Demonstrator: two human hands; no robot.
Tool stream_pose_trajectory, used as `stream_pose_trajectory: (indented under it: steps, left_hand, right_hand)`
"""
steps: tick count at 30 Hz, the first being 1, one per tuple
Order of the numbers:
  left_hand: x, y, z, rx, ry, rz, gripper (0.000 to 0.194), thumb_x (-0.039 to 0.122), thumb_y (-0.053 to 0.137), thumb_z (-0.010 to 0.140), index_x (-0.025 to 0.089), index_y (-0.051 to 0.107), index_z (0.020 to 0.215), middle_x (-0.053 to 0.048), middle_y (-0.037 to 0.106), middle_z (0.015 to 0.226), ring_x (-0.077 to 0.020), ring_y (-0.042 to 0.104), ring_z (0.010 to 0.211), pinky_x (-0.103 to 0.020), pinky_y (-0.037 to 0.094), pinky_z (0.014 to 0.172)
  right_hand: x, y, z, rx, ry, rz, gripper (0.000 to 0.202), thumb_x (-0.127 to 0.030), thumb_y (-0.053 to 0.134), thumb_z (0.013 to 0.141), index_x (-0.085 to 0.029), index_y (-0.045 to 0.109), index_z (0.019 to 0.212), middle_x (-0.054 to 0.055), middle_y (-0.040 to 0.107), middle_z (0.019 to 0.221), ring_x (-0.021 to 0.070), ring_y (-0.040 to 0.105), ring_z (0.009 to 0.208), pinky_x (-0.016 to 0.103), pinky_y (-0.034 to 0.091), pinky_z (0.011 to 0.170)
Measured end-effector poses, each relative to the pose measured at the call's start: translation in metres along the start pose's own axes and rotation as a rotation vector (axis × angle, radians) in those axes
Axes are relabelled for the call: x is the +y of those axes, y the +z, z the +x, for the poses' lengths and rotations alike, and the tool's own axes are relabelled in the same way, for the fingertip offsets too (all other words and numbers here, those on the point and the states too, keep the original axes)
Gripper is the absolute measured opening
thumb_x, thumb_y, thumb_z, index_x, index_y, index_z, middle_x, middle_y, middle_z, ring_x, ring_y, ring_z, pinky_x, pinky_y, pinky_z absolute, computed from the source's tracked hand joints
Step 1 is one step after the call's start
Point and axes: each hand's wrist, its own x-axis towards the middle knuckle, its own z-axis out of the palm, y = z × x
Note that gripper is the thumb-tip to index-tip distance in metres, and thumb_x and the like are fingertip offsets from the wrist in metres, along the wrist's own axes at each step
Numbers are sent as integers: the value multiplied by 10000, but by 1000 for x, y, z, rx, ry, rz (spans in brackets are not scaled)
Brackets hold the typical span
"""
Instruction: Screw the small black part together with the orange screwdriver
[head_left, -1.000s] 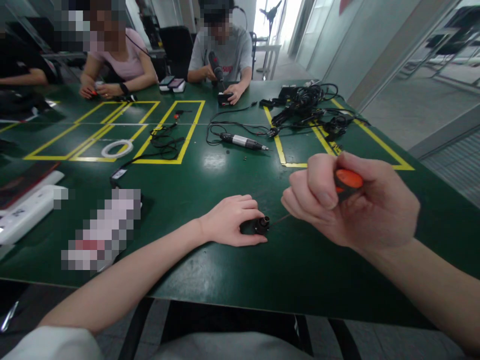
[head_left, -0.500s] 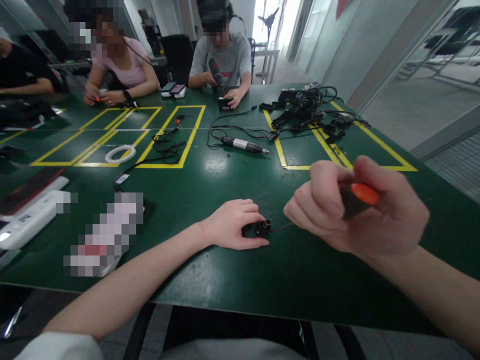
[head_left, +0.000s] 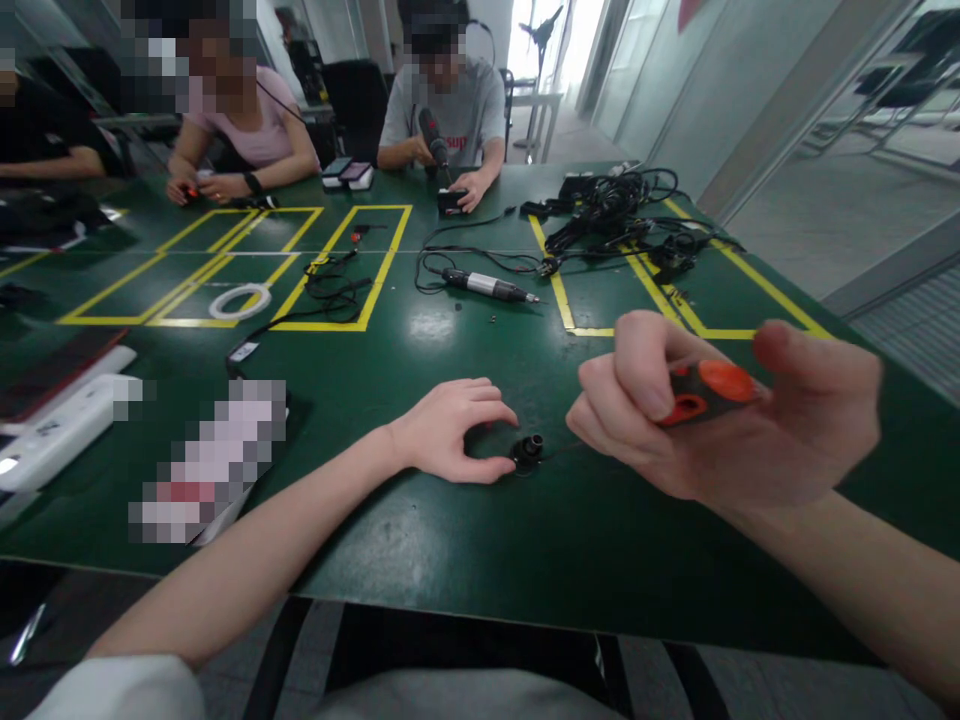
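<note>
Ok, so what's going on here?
The person's right hand holds an orange-and-black handle. The left hand curves open beside a small black part on the green table; whether its thumb touches it is unclear. Across the table, a co-worker holds a drill-like tool pointed at a black box.

orange-and-black screwdriver (head_left: 716, 388) showing at three o'clock, black cylindrical fitting (head_left: 527, 455) showing at five, green tabletop (head_left: 450, 560) bearing yellow tape rectangles (head_left: 388, 268) at ten

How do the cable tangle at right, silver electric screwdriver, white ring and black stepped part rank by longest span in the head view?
1. Cable tangle
2. Electric screwdriver
3. White ring
4. Black stepped part
</note>
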Motion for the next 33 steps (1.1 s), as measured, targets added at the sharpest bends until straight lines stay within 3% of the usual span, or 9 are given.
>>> stream_pose_trajectory:
  steps: [2, 4, 10, 18, 24, 30, 33]
  left_hand:
    - [-7, -7, -3, 53, -67, 48, 154, 254, 547, 846, 170, 675, 865, -56, 681, 829, -204, 605, 800, -325, 495, 744]
    - [-14, -11, -6, 98, -181, 119, 125, 167, 509, 787, 185, 633, 784, -33, 650, 779, -182, 577, 759, -302, 469, 711]
    - [-27, -12, -9, 37, -237, 127, 86, 220, 586, 747, 183, 638, 804, -12, 611, 796, -160, 557, 725, -280, 446, 678]
    - [-25, -10, -9, 14, -204, 120, 167, 251, 577, 885, 176, 717, 935, -17, 622, 829, -149, 581, 744, -261, 447, 690]
    - [-25, -10, -9, 7, -187, 119, 176, 243, 564, 955, 181, 724, 919, -31, 658, 870, -151, 617, 781, -260, 462, 731]
    - [-22, -7, -6, -15, -190, 132, 180, 220, 549, 990, 161, 710, 937, -39, 663, 866, -160, 621, 789, -262, 459, 715]
    - [-21, -7, -5, -25, -186, 146, 194, 229, 542, 1005, 162, 714, 946, -41, 669, 877, -163, 630, 806, -263, 465, 725]
  right_hand:
    - [-1, -1, -1, 27, 4, 25, 286, -492, 613, 963, -221, 569, 879, -46, 464, 634, 128, 348, 496, 285, 304, 481]
    - [-1, -2, 0, 14, -6, 21, 254, -452, 625, 959, -224, 559, 870, -38, 477, 654, 133, 362, 510, 287, 311, 485]
    - [-2, -2, 3, -65, -69, -40, 505, -431, 419, 1076, -205, 496, 631, -29, 387, 563, 121, 349, 487, 307, 321, 498]
    - [0, 2, 0, 10, -31, 46, 250, -434, 641, 947, -217, 559, 854, -81, 400, 565, 121, 298, 461, 292, 295, 501]
    - [-1, -2, 3, -101, -70, -44, 440, -403, 431, 1077, -206, 559, 706, -22, 446, 581, 134, 374, 481, 312, 340, 501]
    - [3, -1, 3, -139, -39, -64, 507, -483, 385, 1096, -203, 536, 702, -36, 405, 556, 130, 389, 494, 312, 330, 511]
    - [2, 1, 0, -100, -14, -25, 421, -494, 436, 1072, -205, 547, 785, -59, 384, 566, 123, 345, 478, 308, 298, 508]
